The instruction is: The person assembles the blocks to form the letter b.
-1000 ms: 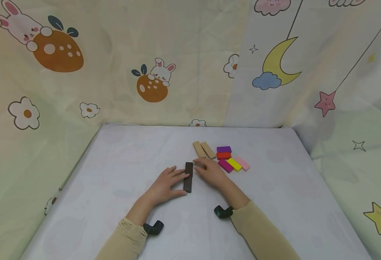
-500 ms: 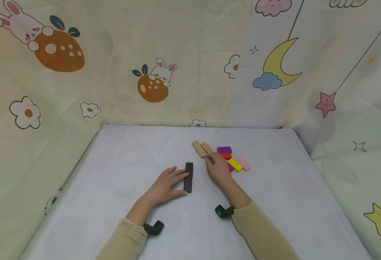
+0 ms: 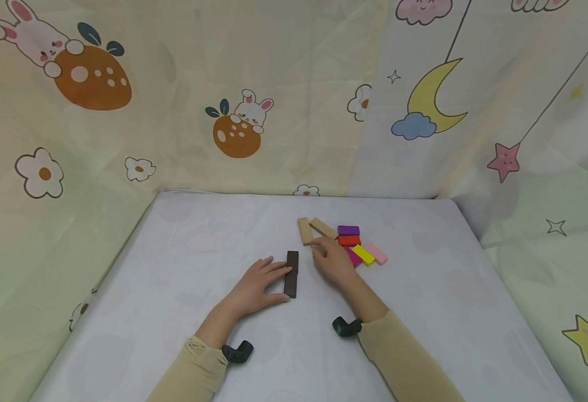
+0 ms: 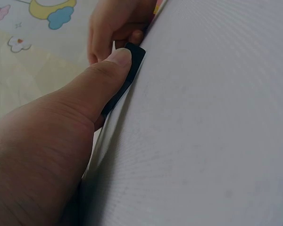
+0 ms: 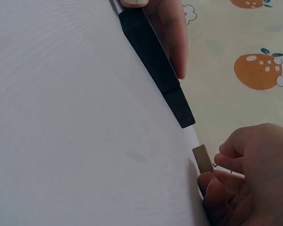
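Note:
Two dark brown blocks [image 3: 291,285] lie end to end in a line on the table. My left hand [image 3: 255,287] rests beside them with spread fingers: the thumb touches the near end, and a fingertip lies on the far block. In the left wrist view the thumb [image 4: 120,59] presses against the dark block. My right hand [image 3: 331,259] is at the near end of a tan block [image 3: 304,230], a fingertip touching or almost touching it. The right wrist view shows that tan block [image 5: 203,157] partly behind the fingers. A second tan block [image 3: 323,228] lies slanted behind the right hand.
Right of the right hand lie a purple block [image 3: 348,230], a red block [image 3: 349,240], a yellow block [image 3: 362,254], a pink block [image 3: 376,253] and a partly hidden magenta block [image 3: 353,257]. A printed cloth wall [image 3: 294,134] stands behind the white table [image 3: 198,234].
My right hand has moved from beside the dark blocks to the tan blocks. The second tan block's near end has swung right, parting it from the first. My left hand has stayed put.

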Available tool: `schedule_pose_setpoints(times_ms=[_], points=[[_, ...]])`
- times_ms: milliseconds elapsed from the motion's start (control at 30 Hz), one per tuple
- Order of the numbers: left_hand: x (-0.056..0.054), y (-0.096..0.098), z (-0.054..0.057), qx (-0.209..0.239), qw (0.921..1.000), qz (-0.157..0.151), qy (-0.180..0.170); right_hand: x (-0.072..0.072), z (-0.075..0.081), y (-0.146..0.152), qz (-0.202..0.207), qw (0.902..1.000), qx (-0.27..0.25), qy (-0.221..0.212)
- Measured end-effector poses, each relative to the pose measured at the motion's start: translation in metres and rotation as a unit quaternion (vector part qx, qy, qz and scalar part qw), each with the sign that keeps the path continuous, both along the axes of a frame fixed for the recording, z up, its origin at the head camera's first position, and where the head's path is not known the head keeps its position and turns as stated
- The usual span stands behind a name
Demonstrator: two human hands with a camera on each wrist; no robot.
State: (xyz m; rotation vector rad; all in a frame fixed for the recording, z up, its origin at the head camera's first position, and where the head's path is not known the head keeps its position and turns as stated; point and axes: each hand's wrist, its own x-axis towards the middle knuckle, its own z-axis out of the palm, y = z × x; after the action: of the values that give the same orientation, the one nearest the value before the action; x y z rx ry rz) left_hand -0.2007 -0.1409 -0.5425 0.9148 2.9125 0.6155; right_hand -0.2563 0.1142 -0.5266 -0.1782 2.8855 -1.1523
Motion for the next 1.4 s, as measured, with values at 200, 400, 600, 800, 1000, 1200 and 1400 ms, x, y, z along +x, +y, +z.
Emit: schedule_pose_setpoints(times_ms=[200, 400, 600, 800, 1000, 1200, 1400], points=[[0.002, -0.001, 0.002, 0.004, 1.0, 0.006, -0.002, -0.007, 0.005, 0.001, 0.039, 0.9988, 0.022, -0.02], [0.003, -0.001, 0.001, 0.004, 1.0, 0.007, 0.001, -0.022, 0.009, 0.006, 0.017, 0.9989, 0.033, -0.028], [0.001, -0.001, -0.002, -0.002, 1.0, 0.005, -0.001, -0.035, 0.014, 0.005, 0.039, 0.9974, 0.039, -0.046], [-0.001, -0.002, -0.003, -0.004, 1.0, 0.003, 0.004, -0.057, 0.017, 0.007, 0.12, 0.9886, 0.073, -0.053], [0.0, -0.002, -0.002, 0.0, 1.0, 0.001, 0.002, -0.076, 0.025, 0.006, 0.18, 0.9771, 0.067, -0.09], [0.0, -0.001, -0.003, -0.002, 1.0, 0.003, 0.001, -0.081, 0.027, 0.005, 0.185, 0.974, 0.071, -0.109], [-0.001, -0.001, -0.005, -0.006, 1.0, 0.006, 0.004, -0.085, 0.022, 0.002, 0.178, 0.9757, 0.077, -0.102]])
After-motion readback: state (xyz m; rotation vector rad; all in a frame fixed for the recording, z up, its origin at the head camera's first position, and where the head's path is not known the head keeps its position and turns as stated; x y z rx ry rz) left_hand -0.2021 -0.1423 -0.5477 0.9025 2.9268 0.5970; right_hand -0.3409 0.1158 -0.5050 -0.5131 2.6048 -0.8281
